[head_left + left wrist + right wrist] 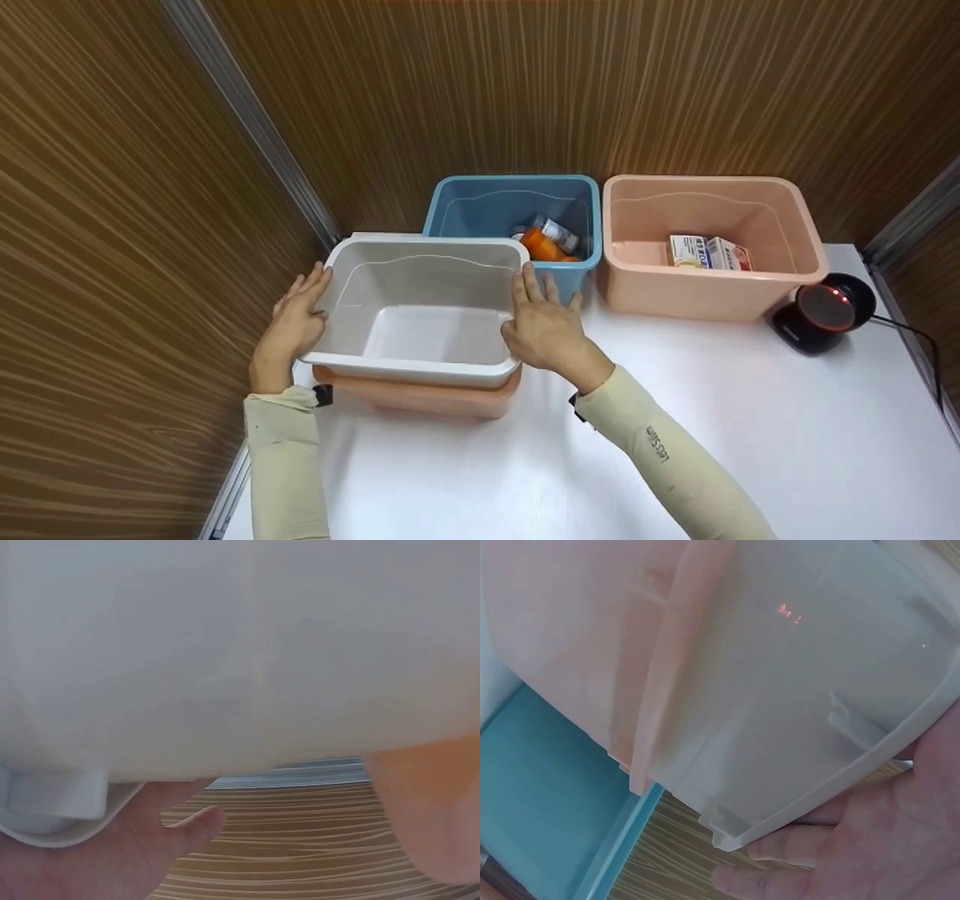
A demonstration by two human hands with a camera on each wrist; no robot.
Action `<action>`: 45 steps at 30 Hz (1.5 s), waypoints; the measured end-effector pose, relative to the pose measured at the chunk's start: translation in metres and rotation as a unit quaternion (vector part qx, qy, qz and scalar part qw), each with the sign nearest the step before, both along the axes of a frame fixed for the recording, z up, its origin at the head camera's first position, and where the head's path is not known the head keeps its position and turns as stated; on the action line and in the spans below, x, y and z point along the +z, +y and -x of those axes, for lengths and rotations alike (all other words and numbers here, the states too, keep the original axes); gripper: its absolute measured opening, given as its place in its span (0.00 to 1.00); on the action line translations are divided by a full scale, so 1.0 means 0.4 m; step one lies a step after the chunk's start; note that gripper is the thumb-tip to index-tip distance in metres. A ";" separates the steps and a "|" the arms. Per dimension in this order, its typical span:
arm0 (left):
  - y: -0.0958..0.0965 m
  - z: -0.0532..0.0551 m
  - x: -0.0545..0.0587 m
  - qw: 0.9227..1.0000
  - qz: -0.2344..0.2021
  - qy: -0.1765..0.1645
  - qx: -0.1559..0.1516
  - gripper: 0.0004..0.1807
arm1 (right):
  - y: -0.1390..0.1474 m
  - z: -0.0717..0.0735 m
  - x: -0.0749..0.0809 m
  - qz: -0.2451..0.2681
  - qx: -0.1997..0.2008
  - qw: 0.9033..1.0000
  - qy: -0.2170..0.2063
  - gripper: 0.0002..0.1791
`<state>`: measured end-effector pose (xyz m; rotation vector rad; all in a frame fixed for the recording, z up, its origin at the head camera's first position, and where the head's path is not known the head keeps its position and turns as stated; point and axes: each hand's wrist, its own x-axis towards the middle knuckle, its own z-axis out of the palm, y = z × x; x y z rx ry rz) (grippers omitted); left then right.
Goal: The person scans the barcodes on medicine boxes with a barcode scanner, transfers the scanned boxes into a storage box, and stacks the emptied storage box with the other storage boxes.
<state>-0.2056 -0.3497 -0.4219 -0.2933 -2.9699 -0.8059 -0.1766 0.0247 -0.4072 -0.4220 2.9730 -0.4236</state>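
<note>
A white plastic bin (409, 366) stands inside or on top of a peach bin (442, 401), whose front wall shows below it. In the head view my left hand (295, 322) touches the white bin's left end, fingers straight along the rim. At its right end, my right hand (547, 326) presses the rim with spread, straight fingers. The left wrist view shows the white outer wall (225, 652) close up, with part of the left hand (97, 862) under the rim corner. From the right wrist, the white bin's lower part meets the peach rim (679, 652).
Behind stands a blue bin (592, 225) with orange and clear bottles (544, 246). To its right, another peach bin (720, 296) holds small medicine boxes (694, 251). A black scanner (825, 307) with a cable sits on the white table (637, 375); wood-patterned walls (525, 90) enclose it.
</note>
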 end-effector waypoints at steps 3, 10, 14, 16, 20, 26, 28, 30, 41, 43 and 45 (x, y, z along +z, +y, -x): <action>0.000 -0.002 -0.005 1.000 0.000 0.002 -0.003 0.37 | -0.001 -0.001 -0.008 -0.001 0.000 1.000 0.004 0.41; -0.001 -0.008 -0.023 1.000 -0.002 -0.002 -0.003 0.37 | -0.003 -0.005 -0.025 0.003 0.003 1.000 0.012 0.41; -0.001 -0.007 -0.037 1.000 -0.009 -0.001 0.000 0.37 | -0.003 -0.004 -0.032 -0.002 0.004 1.000 0.015 0.41; -0.001 -0.006 -0.044 1.000 -0.012 0.002 0.000 0.37 | -0.003 -0.004 -0.036 -0.003 0.004 1.000 0.017 0.41; -0.005 -0.007 -0.058 1.000 -0.019 0.003 -0.002 0.38 | -0.005 -0.005 -0.044 -0.010 0.008 1.000 0.020 0.41; -0.006 -0.009 -0.079 1.000 -0.023 0.005 0.004 0.38 | -0.006 -0.006 -0.062 0.001 0.004 1.000 0.019 0.40; -0.007 -0.010 -0.086 1.000 -0.024 0.003 0.007 0.38 | -0.006 -0.007 -0.069 0.006 0.003 1.000 0.018 0.40; -0.007 -0.012 -0.093 1.000 -0.027 0.004 0.009 0.38 | -0.006 -0.008 -0.073 0.008 0.004 1.000 0.018 0.40; -0.002 -0.011 -0.128 0.998 -0.055 0.017 0.010 0.37 | -0.002 -0.015 -0.103 0.027 -0.002 0.999 0.026 0.41; -0.004 -0.013 -0.133 0.998 -0.062 0.015 0.016 0.37 | -0.005 -0.015 -0.111 0.029 0.000 0.999 0.024 0.41; -0.004 -0.014 -0.139 0.997 -0.068 0.013 0.020 0.37 | -0.005 -0.015 -0.120 0.029 0.001 0.999 0.028 0.40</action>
